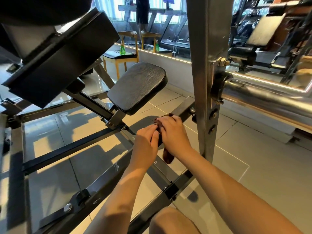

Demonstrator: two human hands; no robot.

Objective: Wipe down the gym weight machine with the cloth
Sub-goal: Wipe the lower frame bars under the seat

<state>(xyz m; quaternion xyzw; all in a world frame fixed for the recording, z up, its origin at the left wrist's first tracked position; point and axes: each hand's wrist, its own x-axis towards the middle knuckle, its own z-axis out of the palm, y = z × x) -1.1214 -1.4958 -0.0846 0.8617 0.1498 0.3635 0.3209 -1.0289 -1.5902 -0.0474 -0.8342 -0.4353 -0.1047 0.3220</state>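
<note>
Both hands meet on the brown cloth (167,157), which is draped over a black frame bar (183,107) of the weight machine, low and just left of the grey upright post (202,81). The right hand (172,132) lies on top, fingers pressed together and curled over the cloth. The left hand (146,139) grips its left edge with bent, closed fingers. 1 loose end hangs under the right wrist. The black padded seat (137,86) sits just beyond.

Cloth (168,157) on the frame bar (184,107)
Just below frame centre, my right hand (172,130) grips the brown cloth over the frame bar; my left hand (147,138) touches it alongside.
</note>
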